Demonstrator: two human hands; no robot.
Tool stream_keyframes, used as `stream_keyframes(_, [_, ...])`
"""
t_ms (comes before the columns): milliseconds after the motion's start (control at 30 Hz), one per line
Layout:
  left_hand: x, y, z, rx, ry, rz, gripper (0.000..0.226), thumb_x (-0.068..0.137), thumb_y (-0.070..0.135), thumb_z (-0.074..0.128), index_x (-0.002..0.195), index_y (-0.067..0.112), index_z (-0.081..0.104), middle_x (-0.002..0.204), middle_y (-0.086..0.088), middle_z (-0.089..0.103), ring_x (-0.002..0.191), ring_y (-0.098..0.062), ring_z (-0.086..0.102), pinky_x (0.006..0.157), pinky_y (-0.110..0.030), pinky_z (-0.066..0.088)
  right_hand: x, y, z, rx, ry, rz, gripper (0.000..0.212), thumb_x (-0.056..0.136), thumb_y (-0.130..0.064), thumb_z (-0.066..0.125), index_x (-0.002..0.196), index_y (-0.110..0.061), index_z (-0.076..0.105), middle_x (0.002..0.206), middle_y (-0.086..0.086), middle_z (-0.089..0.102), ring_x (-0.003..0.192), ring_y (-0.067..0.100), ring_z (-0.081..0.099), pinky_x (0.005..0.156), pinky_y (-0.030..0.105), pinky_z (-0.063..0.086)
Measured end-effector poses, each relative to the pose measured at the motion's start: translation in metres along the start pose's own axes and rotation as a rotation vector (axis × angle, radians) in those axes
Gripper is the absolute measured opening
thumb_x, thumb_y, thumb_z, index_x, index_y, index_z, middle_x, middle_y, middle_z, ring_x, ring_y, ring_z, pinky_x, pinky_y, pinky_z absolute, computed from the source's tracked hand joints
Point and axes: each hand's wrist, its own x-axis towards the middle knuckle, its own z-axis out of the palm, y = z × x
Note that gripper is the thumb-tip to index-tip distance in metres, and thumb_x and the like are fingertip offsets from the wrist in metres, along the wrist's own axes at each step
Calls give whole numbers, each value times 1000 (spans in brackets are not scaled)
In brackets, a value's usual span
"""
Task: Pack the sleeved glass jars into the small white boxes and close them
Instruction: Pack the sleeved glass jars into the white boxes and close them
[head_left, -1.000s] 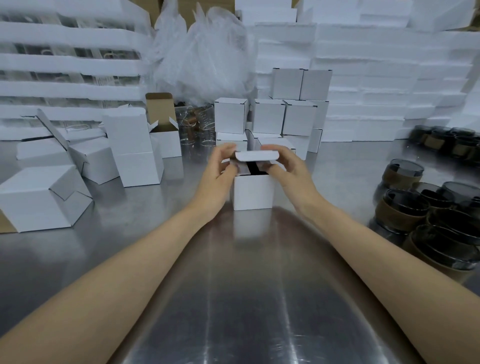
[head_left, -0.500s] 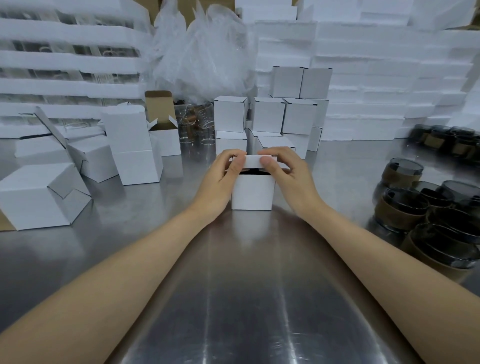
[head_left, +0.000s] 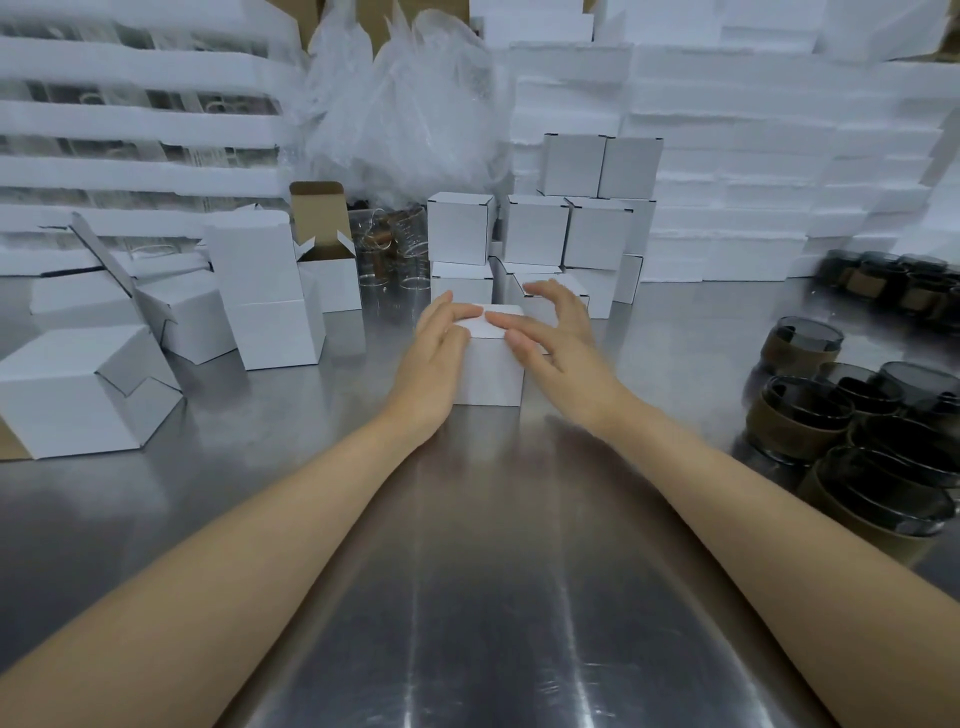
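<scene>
A small white box (head_left: 488, 371) stands on the steel table in front of me, its lid flat and closed. My left hand (head_left: 434, 358) lies against its left side, fingertips on the lid's left edge. My right hand (head_left: 550, 332) rests over the right side with spread, fairly straight fingers on the lid. Whatever is inside the box is hidden. Dark glass jars in brown sleeves (head_left: 800, 415) stand in a group at the right.
Closed white boxes (head_left: 535, 228) are stacked just behind the one under my hands. Unfolded and open boxes (head_left: 265, 291) lie at the left, one with a raised brown flap (head_left: 317, 218). Clear glasses (head_left: 387, 244), plastic wrap and foam sheets fill the back. The steel table (head_left: 467, 571) stretches toward me.
The lid, held raised by both hands a second ago, was folded down and tucked in. The box is now closed, and my right fingers have spread flat over the top.
</scene>
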Motion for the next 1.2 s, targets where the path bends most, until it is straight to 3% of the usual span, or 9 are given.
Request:
stream_keyframes(67, [-1,-1,0,63,49,23,22,100,16,42,111,25,58,144,4,34,120,14,34,95,1,22,-4,-4,3,-103,164,-137,23,97,-18,54,112,-15,71,116,8,48,117,28,44,101,28,37])
stream_keyframes(133, [-2,-2,2,116,84,44,18,99,21,48,113,21,59,135,3,38,120,-2,42,99,-13,32,-6,-7,2,-188,245,-316,17,90,-7,56,95,-7,72,90,7,56,89,27,52,74,43,48])
stream_keyframes(267, [-3,1,2,210,212,58,27,97,25,51,121,14,53,125,-2,37,112,-17,49,96,-28,41,-11,-14,2,-307,14,-450,25,83,-10,52,96,-14,73,76,0,66,75,23,60,55,40,50])
stream_keyframes(433, [0,0,-1,257,290,20,35,99,30,49,126,8,48,120,-8,36,87,-11,48,84,-22,38,-8,-4,8,-395,-183,-289,44,91,-20,53,134,-26,54,118,-6,62,108,18,55,72,32,47])
stream_keyframes(533, [3,-5,-1,226,248,-3,29,99,13,48,127,4,46,116,-11,46,92,-12,50,87,-22,40,-5,6,11,-349,-278,-134,57,96,-31,51,149,-29,32,154,-8,32,138,15,32,105,41,39])
stream_keyframes(767, [5,-18,3,255,-45,-120,39,89,-8,42,123,3,55,116,-11,63,101,-17,58,95,-25,43,-3,13,14,-327,-409,-84,57,99,-37,47,151,-30,25,162,-10,3,144,19,19,117,36,18])
stream_keyframes(1000, [10,-6,-13,239,532,-55,40,78,-11,49,111,8,62,123,-15,47,113,-25,49,87,-9,28,-3,14,13,-322,-421,-52,39,99,-31,46,136,-23,52,154,0,35,138,20,33,112,33,26])
stream_keyframes(1100, [13,-4,-37,422,865,37,55,68,-6,52,121,8,56,136,-18,36,126,-32,38,98,-26,24,-4,15,12,-293,-409,-59,34,99,-29,46,130,-20,57,143,5,49,131,22,41,107,34,31])
stream_keyframes(1200, [19,-18,-60,477,956,-182,81,75,15,69,145,10,29,153,-19,15,140,-34,22,111,-38,19,-4,15,13,-289,-398,-87,31,99,-26,47,124,-15,60,129,5,59,122,24,49,102,36,36])
